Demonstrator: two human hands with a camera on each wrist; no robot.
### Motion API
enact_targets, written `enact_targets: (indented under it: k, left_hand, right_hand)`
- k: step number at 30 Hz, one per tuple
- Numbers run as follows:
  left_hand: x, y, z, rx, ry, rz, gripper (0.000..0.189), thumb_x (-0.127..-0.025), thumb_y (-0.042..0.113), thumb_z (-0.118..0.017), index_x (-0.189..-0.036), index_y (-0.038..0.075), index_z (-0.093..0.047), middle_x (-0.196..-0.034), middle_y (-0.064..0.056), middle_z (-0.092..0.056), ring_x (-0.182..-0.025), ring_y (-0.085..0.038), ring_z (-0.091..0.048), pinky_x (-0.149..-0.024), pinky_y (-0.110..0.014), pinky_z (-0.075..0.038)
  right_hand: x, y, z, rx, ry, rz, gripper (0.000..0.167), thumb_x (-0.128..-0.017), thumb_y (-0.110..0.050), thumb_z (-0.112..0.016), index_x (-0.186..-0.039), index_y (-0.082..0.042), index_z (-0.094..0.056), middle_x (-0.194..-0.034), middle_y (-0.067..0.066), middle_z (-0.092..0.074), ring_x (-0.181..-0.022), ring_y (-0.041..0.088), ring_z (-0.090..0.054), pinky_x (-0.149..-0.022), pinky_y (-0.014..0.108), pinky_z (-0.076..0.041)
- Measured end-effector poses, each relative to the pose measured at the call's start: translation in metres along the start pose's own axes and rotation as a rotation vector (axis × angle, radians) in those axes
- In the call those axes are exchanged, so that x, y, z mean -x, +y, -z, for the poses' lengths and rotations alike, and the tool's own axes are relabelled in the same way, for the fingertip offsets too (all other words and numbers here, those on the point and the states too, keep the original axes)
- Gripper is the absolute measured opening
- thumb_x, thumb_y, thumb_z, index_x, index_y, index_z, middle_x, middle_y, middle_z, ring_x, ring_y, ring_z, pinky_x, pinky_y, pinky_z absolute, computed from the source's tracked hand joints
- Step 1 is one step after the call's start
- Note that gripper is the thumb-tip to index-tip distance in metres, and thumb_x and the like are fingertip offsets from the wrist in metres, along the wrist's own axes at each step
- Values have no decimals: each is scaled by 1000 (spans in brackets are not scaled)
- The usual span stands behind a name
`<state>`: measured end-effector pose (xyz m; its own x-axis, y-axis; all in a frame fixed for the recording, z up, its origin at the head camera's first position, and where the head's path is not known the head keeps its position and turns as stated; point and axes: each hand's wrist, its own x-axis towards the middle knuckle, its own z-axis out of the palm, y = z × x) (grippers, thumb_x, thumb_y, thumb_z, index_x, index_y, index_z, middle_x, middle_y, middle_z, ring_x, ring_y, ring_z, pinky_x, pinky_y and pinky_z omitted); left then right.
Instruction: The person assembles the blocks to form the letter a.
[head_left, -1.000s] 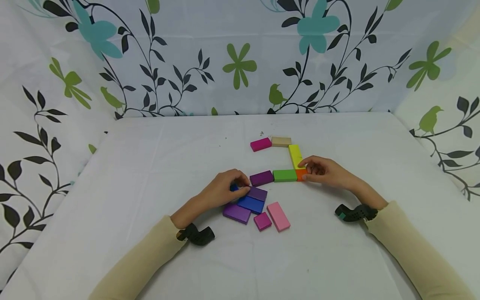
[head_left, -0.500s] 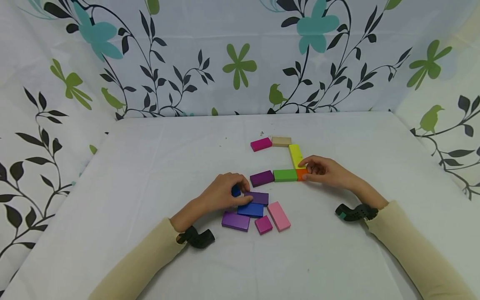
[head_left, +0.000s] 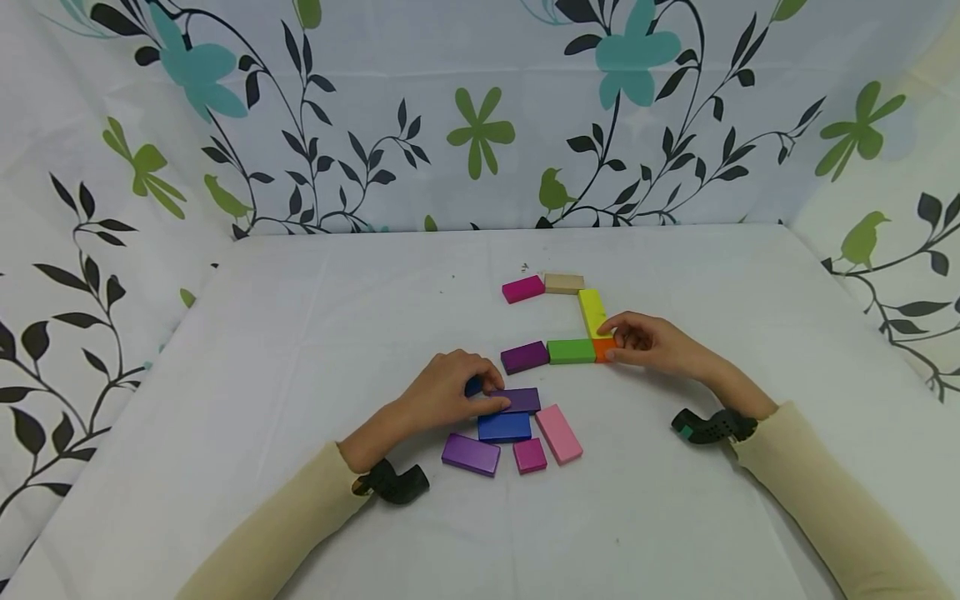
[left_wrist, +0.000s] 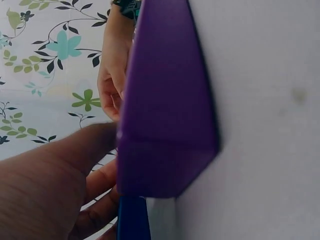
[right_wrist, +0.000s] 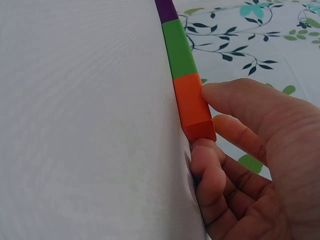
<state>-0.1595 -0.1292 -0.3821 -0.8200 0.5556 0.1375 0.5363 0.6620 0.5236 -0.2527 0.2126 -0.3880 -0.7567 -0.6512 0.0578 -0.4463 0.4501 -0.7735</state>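
Observation:
My left hand (head_left: 446, 387) curls its thumb and fingers round the left end of a dark violet block (head_left: 525, 400). Partly hidden under that hand is a dark blue block (head_left: 473, 386). Just nearer lie a blue block (head_left: 505, 427), a purple block (head_left: 470, 454), a magenta block (head_left: 530, 456) and a pink block (head_left: 559, 434). The purple block (left_wrist: 165, 100) fills much of the left wrist view. Thumb and finger of my right hand (head_left: 656, 344) pinch an orange block (right_wrist: 192, 100), which touches a green block (head_left: 571, 352) and a yellow block (head_left: 592, 312).
A plum block (head_left: 524, 357) joins the green one at its left. Farther back, a tan block (head_left: 564, 284) and a hot pink block (head_left: 522, 289) continue the line from the yellow one. White cloth covers the table (head_left: 300, 317); a patterned curtain (head_left: 420, 83) hangs behind.
My left hand has shifted slightly nearer and right along with the violet block. The blue, purple and magenta blocks have slid nearer and turned a little. My right hand stays at the orange block.

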Motion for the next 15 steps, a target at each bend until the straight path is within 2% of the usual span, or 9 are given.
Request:
enact_targets:
  k: [4, 15]
  left_hand:
    - [0, 1, -2, 10, 15, 16, 20, -86, 33, -74, -95, 15, -70, -80, 9, -63, -83, -10, -55, -77, -30, -42]
    - [0, 3, -4, -29, 47, 18, 31, -79, 44, -79, -95, 18, -72, -84, 9, -65, -85, -10, -57, -79, -32, -43]
  right_hand:
    - [0, 0, -1, -5, 1, 3, 31, -89, -4, -69, -119, 0, -60, -92, 9, -55, -78, 17, -50, -67, 20, -43]
    - [0, 0, 0, -8, 0, 5, 31, -89, -3, -68, -119, 1, -60, -92, 9, -55, -77, 17, -50, -67, 20, -43]
